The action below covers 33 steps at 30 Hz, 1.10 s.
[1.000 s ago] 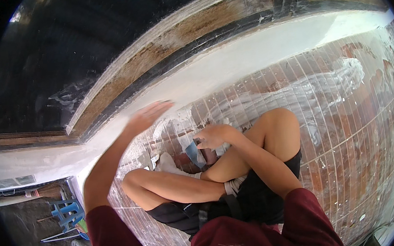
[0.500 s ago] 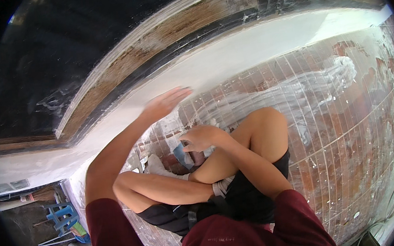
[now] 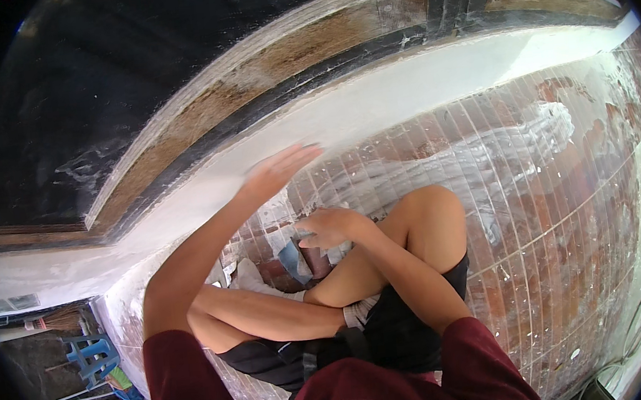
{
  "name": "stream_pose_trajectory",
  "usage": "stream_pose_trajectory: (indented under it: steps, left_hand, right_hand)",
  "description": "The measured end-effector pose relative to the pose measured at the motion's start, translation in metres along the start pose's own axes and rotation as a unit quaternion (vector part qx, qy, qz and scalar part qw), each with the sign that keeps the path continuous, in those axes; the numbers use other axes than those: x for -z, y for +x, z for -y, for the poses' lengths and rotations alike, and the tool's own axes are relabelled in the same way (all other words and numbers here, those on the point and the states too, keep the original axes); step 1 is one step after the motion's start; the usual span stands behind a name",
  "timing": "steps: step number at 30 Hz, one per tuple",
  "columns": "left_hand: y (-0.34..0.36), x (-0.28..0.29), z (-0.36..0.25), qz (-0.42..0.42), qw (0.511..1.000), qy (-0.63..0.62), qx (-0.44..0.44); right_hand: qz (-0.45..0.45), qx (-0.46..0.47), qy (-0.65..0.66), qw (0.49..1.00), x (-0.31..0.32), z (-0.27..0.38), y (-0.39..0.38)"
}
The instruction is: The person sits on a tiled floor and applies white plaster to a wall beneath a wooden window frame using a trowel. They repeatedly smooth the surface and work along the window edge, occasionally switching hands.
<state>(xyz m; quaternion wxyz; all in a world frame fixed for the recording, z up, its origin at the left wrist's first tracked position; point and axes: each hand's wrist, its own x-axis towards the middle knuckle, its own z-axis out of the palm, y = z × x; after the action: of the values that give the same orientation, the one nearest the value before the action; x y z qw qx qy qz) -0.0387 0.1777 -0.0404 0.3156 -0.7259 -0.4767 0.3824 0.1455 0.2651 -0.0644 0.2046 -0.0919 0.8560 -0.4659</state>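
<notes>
– Start closest in. What's there?
– A maroon shirt (image 3: 362, 393), then black shorts (image 3: 404, 346) and a pair of bare crossed legs (image 3: 270, 313); the person is sitting on the floor.
– And past the legs?
– The right hand (image 3: 328, 226), above the shin, its fingers bent and pointing left. Just below its fingertips is a flat blue piece (image 3: 291, 261), with a brown thing (image 3: 314, 264) right beside it that I can't identify.
– Is it gripping the blue piece?
– I can't tell. The fingertips are close to its upper edge, but the contact itself is hidden. A white sock (image 3: 249, 275) shows just left of the piece.
– Where's the other one?
– Farther out: the left hand (image 3: 279, 171) reaches to the low white wall (image 3: 416, 75), fingers straight and side by side, slightly blurred. Its underside is hidden, so I can't say whether anything is held beneath it.
– What about the ground?
– A reddish-brown tiled floor (image 3: 555, 231), speckled white, with a long pale smear (image 3: 485, 149) running alongside the wall.
– And beyond?
– Above the wall, a worn wooden frame (image 3: 254, 75) around a dark panel (image 3: 131, 72). Away on the far left, a blue stool (image 3: 92, 357) and a broom (image 3: 62, 321).
</notes>
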Motion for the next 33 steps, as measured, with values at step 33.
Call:
stream_pose_trajectory:
  steps: [33]
  left_hand:
    - [-0.064,0.162,0.009,-0.068,0.628,-0.541,0.555]
  right_hand:
    - [-0.239,0.266,0.352,0.865,0.012,0.03,0.011]
